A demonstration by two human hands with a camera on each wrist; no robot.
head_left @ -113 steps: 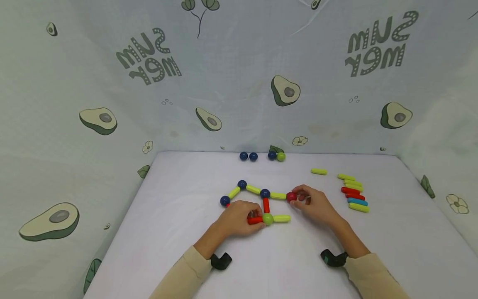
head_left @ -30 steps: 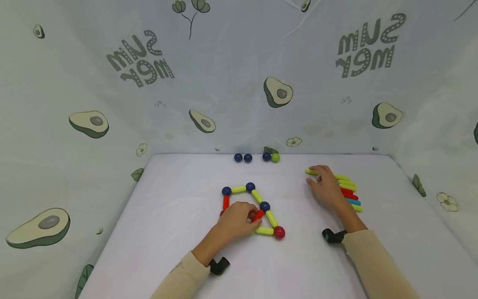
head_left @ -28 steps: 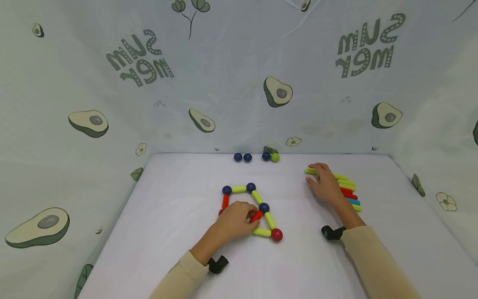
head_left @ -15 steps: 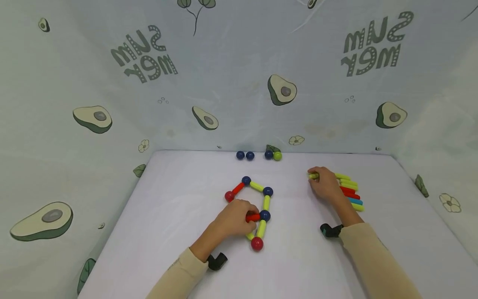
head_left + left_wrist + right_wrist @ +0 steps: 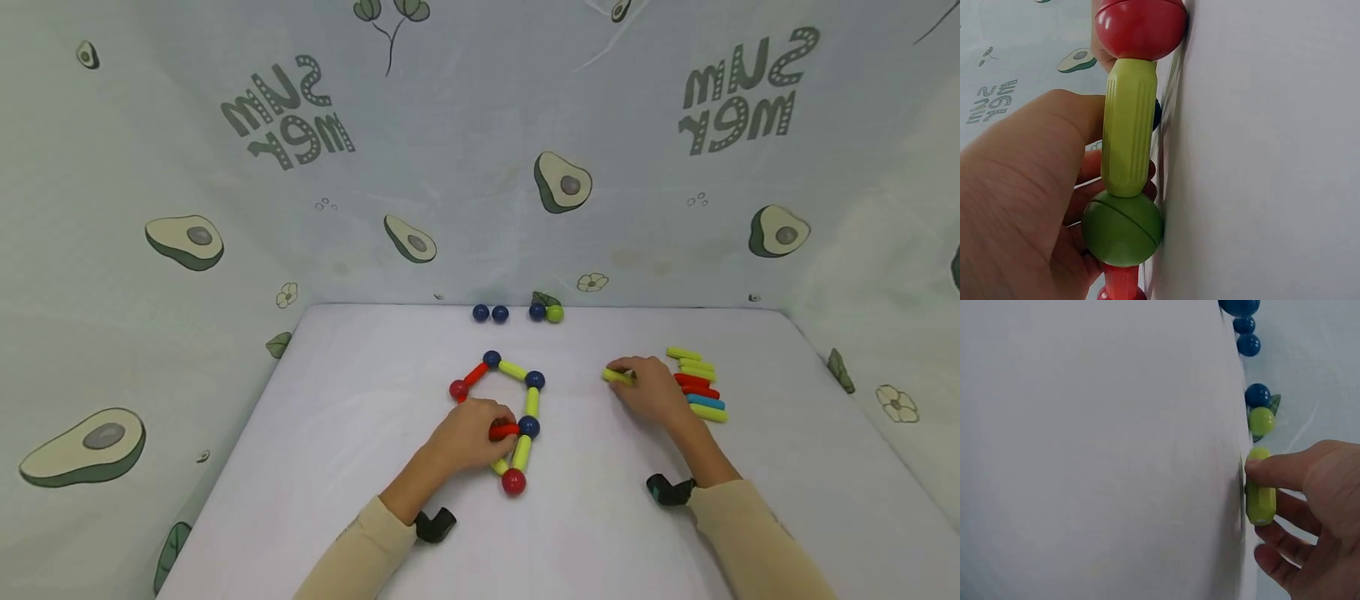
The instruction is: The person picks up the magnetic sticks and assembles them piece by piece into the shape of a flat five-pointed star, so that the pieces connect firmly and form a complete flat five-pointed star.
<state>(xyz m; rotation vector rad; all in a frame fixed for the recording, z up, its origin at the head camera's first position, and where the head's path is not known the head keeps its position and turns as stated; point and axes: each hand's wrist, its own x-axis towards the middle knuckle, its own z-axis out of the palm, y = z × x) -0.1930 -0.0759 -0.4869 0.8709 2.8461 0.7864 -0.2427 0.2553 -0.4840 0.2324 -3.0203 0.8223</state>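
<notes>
My left hand [image 5: 472, 433] pinches a red magnetic rod [image 5: 504, 432] inside a ring of rods and balls on the table. Around that ring run a red ball [image 5: 459, 390], several blue balls [image 5: 535, 380], yellow-green rods [image 5: 532, 403] and a nearer red ball [image 5: 513, 482]. The left wrist view shows a green ball [image 5: 1122, 228] by the palm, joined to a yellow-green rod [image 5: 1129, 128]; the hand hides it in the head view. My right hand [image 5: 651, 390] pinches a loose yellow-green rod [image 5: 1261, 494] between thumb and fingers, right of the ring.
Several rods lie in a column at the right, yellow-green [image 5: 697, 364], red [image 5: 692, 380] and one blue [image 5: 706, 402]. Along the table's back edge sit blue balls [image 5: 481, 312] and one green ball [image 5: 554, 314]. A printed cloth [image 5: 480, 167] hangs behind.
The ring has turned clockwise under my left hand, its near red ball swinging toward me and left. My right hand let go of that ball earlier, took a yellow-green rod, and brought it nearer.
</notes>
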